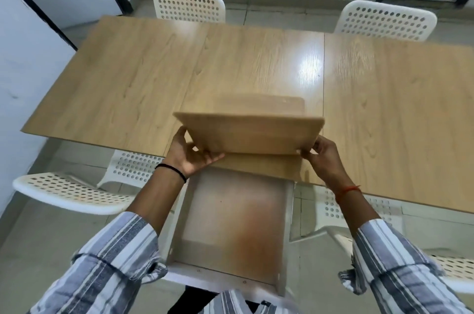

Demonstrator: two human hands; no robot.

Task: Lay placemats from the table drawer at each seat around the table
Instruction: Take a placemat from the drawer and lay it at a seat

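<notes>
Placemats, a thin tan wood-look rectangular stack point(252, 134), are held up over the near edge of the long light-oak laminate table point(128, 77), tilted so the far edge is raised and the near edge drops toward the person. The left hand point(191, 153) is closed on the stack's near-left corner, thumb up the side edge and fingers underneath; the right hand point(322, 157) is pinched on the near-right corner. How many mats are in the stack cannot be told, since motion blur smears the far edge. Directly below, the shallow pale-sided table drawer point(230, 224) is pulled out toward the person & its bottom appears bare. No mat is seen laid on the tabletop yet. The step in hand is judged to be retrieval: mats lifted clear of the drawer, w/ laying not yet begun. Four white perforated plastic chairs are visible: two at the far edge (far-left chair point(189, 5), far-right chair point(384, 20)) and two at the near edge (near-left chair point(77, 190), near-right chair point(410, 249)). Next, the stack prob. needs to be levelled and set down on the tabletop, one mat peeled off and squared to the edge in front of a seat; the drawer would need to be pushed shut at some point.
</notes>
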